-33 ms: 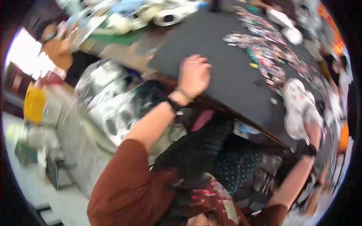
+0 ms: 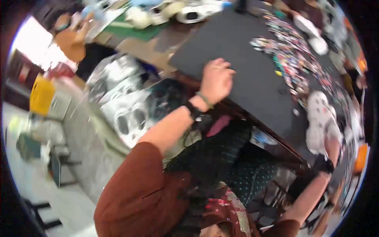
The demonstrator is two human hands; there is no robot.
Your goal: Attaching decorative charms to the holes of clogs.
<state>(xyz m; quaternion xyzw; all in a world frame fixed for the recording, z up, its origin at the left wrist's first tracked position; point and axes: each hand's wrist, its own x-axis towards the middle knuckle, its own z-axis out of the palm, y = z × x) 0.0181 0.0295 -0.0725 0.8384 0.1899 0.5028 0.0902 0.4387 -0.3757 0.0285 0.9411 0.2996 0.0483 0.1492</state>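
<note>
My left hand (image 2: 218,80) hovers by the near left edge of the dark grey table (image 2: 233,47). Its fingers are loosely bent and a little apart, with nothing between them. At the table's right, my right hand (image 2: 333,133) is closed on a white clog (image 2: 317,114) with a few small reddish spots; a second white piece seems to lie against it, though blur hides whether it is another clog. Beyond the clog, many small multicoloured pieces (image 2: 290,59) spread in a long heap across the table. A small white bit (image 2: 296,112) lies beside the clog.
Left of my left arm, clear plastic bags (image 2: 114,77) hold white shoes (image 2: 132,118). More white shoes (image 2: 195,14) lie on the far left surface. A person (image 2: 71,43) sits at upper left; another's hand at the far right is near white shoes (image 2: 310,29). A yellow container (image 2: 41,96) stands left.
The whole view has shifted, so the table and both hands sit further right in the picture. My right hand keeps the white clog; my left hand stays by the edge.
</note>
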